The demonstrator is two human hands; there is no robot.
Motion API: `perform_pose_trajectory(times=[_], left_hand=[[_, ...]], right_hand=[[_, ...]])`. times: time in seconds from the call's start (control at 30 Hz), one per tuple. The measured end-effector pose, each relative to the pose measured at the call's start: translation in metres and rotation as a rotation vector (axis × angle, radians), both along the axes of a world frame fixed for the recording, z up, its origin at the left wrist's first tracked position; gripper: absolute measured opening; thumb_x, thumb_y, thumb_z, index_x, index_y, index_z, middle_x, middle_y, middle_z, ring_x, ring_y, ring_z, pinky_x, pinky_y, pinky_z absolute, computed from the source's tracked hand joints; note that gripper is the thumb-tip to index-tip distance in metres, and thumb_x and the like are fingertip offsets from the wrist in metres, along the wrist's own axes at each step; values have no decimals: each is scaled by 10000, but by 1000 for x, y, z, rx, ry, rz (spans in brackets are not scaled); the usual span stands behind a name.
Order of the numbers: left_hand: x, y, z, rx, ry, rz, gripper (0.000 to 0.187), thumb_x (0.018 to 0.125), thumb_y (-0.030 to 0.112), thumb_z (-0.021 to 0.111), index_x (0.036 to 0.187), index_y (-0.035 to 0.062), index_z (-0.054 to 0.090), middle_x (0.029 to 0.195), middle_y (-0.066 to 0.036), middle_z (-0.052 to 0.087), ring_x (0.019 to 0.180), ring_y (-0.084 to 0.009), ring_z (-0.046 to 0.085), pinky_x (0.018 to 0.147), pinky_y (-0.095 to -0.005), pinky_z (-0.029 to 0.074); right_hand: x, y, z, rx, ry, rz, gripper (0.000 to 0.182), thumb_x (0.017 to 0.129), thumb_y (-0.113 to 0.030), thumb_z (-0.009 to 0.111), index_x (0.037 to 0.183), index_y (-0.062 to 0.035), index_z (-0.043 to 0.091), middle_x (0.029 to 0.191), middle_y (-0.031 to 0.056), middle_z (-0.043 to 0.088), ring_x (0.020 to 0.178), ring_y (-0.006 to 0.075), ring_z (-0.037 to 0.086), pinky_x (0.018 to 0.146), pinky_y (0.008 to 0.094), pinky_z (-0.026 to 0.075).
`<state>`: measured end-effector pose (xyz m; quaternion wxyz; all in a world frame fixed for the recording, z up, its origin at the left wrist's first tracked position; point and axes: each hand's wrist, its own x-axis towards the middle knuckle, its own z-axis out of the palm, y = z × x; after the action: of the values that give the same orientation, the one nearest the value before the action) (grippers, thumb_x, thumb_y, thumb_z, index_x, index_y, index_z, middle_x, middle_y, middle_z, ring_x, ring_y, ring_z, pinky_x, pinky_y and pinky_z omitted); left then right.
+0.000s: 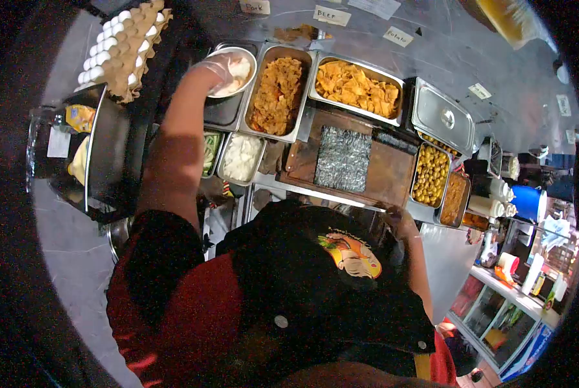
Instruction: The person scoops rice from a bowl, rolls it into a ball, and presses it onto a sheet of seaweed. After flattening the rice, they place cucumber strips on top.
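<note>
Both hands working: left hand [215, 68] (gloved) is scooping rice from bowl [236, 71]; right hand [399, 222] is resting half-curled, empty, on board [380, 174]. Spread thin over nori [343, 158].

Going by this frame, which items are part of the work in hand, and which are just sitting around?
In use:
left hand, gloved, reaching into the bowl of white food
seaweed sheet laid on the wooden board
right hand at the board's near edge

Sitting around:
egg trays
lidded pan
olive pan
chips pan
</note>
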<state>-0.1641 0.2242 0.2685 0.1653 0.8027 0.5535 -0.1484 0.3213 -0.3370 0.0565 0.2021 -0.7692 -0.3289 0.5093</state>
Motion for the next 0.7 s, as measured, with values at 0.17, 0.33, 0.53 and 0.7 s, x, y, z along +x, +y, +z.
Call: perform_pose_trajectory(times=[0.17, 0.33, 0.53, 0.7], left_hand=[[-53, -10, -11, 370, -444, 25, 549, 892, 112, 812, 1428, 91, 697, 1399, -181, 718, 1280, -347, 719, 1108, -420, 577], [-60, -20, -43, 373, -518, 63, 498, 870, 93, 841, 1353, 99, 719, 1384, -184, 718, 1273, -354, 710, 1127, -445, 559], [-43, 11, -69, 142, -511, 235, 380, 954, 94, 753, 1333, 68, 761, 1423, -210, 726, 1346, -384, 693, 1142, -449, 561], [-41, 3, -57, 77, -304, 310, 378, 986, 77, 720, 1359, 18, 750, 1517, -211, 679, 1420, -391, 647, 1145, -485, 565]], right_hand=[[-73, 171, 140, 123, -359, 497, 354, 1055, -264, 758, 1265, 20, 737, 1254, 235, 782, 1068, 373, 775, 954, 425, 595], [-186, 347, 236, 464, -304, 749, 394, 1045, -281, 752, 1297, 21, 725, 1191, 244, 774, 1116, 389, 754, 962, 463, 599], [-322, 502, 227, 991, -446, 984, 366, 949, -191, 802, 1246, 13, 738, 1145, 248, 780, 1097, 450, 747, 980, 479, 604], [-365, 571, 139, 851, -583, 1462, 535, 918, -491, 763, 1247, -70, 777, 1212, 227, 790, 1174, 427, 741, 1032, 510, 580]])
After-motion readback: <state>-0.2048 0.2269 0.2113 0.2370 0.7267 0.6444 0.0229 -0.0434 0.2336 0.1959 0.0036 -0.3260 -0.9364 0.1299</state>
